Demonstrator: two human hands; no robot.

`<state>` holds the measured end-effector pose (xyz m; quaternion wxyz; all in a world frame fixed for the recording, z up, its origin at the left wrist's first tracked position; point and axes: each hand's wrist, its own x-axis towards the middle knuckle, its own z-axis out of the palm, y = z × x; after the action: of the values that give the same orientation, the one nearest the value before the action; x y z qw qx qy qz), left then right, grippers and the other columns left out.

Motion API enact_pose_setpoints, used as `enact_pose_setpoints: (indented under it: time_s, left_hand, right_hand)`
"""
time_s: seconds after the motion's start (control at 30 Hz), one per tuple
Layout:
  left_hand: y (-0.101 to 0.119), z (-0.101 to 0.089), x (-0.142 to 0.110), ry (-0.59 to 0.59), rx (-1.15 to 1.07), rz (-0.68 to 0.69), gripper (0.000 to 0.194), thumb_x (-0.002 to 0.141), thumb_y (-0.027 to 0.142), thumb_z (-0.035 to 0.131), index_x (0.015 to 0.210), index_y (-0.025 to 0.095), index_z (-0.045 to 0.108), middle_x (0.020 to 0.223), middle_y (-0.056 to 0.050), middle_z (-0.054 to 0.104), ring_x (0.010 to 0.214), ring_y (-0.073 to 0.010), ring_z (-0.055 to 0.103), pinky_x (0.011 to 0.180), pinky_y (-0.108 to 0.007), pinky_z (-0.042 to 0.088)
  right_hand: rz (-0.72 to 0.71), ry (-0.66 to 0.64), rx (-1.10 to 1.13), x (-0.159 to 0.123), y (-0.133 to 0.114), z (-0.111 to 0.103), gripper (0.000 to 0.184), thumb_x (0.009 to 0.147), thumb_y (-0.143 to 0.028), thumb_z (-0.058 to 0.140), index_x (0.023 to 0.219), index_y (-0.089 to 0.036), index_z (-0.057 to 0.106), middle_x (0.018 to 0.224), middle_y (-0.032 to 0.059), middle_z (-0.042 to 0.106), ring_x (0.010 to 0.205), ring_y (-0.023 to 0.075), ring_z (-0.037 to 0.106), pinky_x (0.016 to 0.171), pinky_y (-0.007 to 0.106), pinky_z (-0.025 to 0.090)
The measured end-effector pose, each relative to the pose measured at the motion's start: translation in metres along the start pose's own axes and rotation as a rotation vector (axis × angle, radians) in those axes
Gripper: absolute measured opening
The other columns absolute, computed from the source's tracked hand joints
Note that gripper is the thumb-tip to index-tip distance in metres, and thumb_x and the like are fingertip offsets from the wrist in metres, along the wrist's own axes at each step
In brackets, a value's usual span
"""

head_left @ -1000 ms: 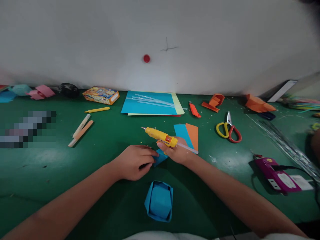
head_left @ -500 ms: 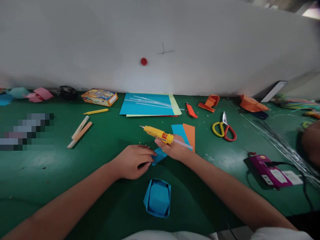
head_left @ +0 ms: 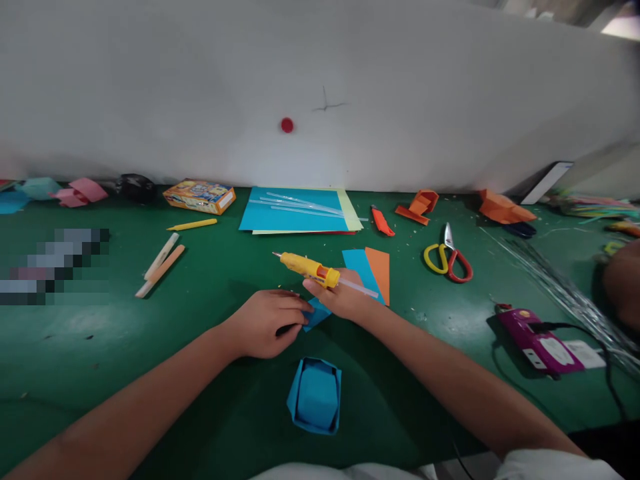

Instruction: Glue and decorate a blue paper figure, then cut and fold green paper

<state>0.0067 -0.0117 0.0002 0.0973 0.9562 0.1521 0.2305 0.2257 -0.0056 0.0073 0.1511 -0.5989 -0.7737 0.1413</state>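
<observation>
My right hand is closed around a yellow hot glue gun, its nozzle pointing to the upper left and a clear glue stick poking out of its back. Under it lies a small piece of blue paper on the table. The fingertips of my left hand are bent and closed on the left edge of that paper; part of it is hidden by both hands. Nearer to me sits a folded blue paper box shape, apart from both hands.
Blue and orange paper pieces lie beside my right hand. Scissors, a red cutter and a paper stack are farther back. A purple power strip with a black cable stands right. A white wall bounds the table.
My right hand and the glue gun have shifted slightly to the left. My left hand stays in place on the small blue paper.
</observation>
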Motion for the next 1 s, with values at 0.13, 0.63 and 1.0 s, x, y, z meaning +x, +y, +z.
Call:
enact_pose_setpoints:
  time_s: [0.13,0.63,1.0]
  left_hand:
    - [0.0,0.0,0.0,0.011,-0.012,-0.005,0.02,0.095,0.019,0.052,0.095,0.022,0.072,0.112,-0.003,0.079,0.104,-0.0195,0.074,0.095,-0.034,0.058]
    - [0.0,-0.002,0.0,0.005,-0.023,-0.03,0.019,0.094,0.018,0.052,0.093,0.023,0.071,0.114,-0.002,0.078,0.104,-0.0194,0.074,0.097,-0.035,0.057]
    - [0.0,0.0,0.0,0.017,-0.012,-0.026,0.018,0.094,0.018,0.052,0.094,0.023,0.07,0.113,-0.002,0.078,0.101,-0.0189,0.074,0.095,-0.034,0.057]
  right_hand:
    - [-0.035,0.006,0.013,0.0,0.005,0.001,0.051,0.101,-0.065,0.046,0.096,-0.025,0.078,0.079,0.0064,0.074,0.076,0.0244,0.068,0.055,0.032,0.033]
    - [-0.224,0.047,0.165,-0.01,0.019,0.0,0.046,0.102,-0.058,0.048,0.103,-0.021,0.076,0.088,0.0059,0.077,0.081,0.0222,0.071,0.061,0.028,0.043]
    - [-0.303,0.064,0.211,-0.008,0.027,0.002,0.049,0.101,-0.059,0.044,0.092,-0.021,0.073,0.079,0.0041,0.072,0.073,0.0186,0.066,0.058,0.027,0.037]
